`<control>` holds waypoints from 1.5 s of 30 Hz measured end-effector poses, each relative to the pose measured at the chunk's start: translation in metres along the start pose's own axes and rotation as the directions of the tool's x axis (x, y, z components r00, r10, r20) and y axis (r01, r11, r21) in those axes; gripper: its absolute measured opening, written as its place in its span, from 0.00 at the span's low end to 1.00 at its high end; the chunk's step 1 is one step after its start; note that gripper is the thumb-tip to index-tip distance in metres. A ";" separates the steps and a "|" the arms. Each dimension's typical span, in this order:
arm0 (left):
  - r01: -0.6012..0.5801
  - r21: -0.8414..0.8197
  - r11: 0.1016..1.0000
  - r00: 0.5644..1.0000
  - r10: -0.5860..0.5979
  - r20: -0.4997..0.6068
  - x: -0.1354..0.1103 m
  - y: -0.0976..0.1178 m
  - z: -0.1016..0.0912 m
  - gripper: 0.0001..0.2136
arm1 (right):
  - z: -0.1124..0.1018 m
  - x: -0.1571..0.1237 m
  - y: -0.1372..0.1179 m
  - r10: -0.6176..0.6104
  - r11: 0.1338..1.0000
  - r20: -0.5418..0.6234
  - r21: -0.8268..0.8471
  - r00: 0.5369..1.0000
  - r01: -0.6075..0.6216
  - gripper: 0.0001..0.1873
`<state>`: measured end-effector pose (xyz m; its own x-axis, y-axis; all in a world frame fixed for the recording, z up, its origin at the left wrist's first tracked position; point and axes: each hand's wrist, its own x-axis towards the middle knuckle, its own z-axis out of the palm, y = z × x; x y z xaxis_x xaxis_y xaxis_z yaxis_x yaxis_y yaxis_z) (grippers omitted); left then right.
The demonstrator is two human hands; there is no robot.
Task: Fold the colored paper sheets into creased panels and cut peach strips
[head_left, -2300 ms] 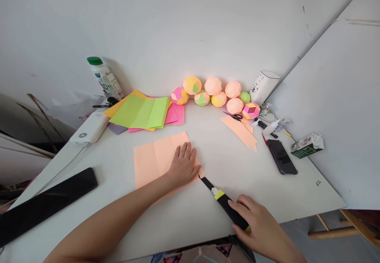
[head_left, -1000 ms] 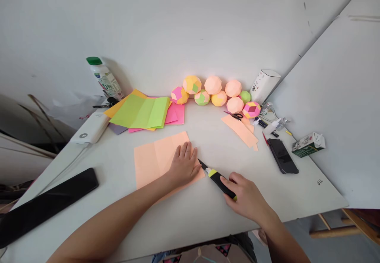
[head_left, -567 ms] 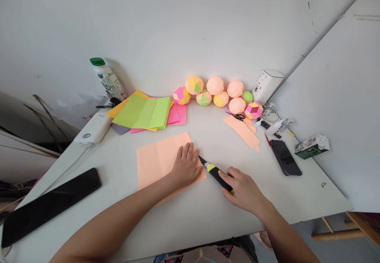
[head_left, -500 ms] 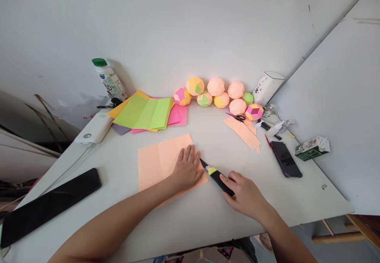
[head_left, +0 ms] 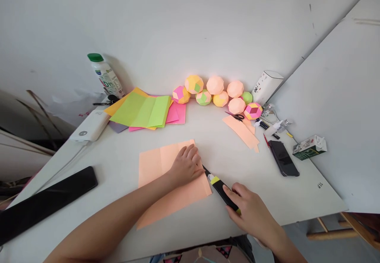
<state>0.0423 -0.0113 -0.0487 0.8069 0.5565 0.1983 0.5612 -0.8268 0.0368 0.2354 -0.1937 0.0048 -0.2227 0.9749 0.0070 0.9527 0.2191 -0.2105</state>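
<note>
A peach sheet of paper (head_left: 157, 164) with fold creases lies on the white table (head_left: 124, 148) in front of me. My left hand (head_left: 185, 166) presses flat on its right part, fingers stretched out and close together. My right hand (head_left: 252, 211) is closed round the black and yellow utility knife (head_left: 221, 190), whose tip touches the paper's right edge beside my left fingers.
Folded green, yellow and pink papers (head_left: 142, 112) lie behind. Several paper balls (head_left: 216, 93) line the wall. Peach strips (head_left: 242, 130), scissors (head_left: 236, 116), a phone (head_left: 282, 158), a small carton (head_left: 309, 147), a bottle (head_left: 104, 75), a power bank (head_left: 89, 125) and a black bar (head_left: 44, 205) surround them.
The knife went up along the paper's right edge and has come back down towards me. More of the sheet now shows below my left hand, which has curled slightly.
</note>
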 end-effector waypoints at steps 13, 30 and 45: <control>0.033 0.017 0.999 0.996 -0.034 0.081 -0.002 -0.003 0.014 0.35 | -0.001 0.026 0.005 -0.023 0.994 -0.015 -0.105 1.000 0.021 0.23; 0.042 -0.026 0.999 0.987 -0.037 0.156 0.005 -0.010 0.011 0.44 | -0.008 0.064 0.010 0.040 0.990 0.090 -0.137 0.995 -0.028 0.24; 0.039 -0.017 0.999 0.991 -0.036 0.127 0.004 -0.011 0.014 0.42 | -0.007 0.090 0.013 0.009 0.979 0.088 -0.206 0.996 0.009 0.23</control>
<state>0.0420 0.0011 -0.0622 0.8027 0.5921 0.0709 0.5890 -0.8058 0.0614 0.2294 -0.1030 0.0092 -0.2311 0.9695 -0.0813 0.9728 0.2315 -0.0046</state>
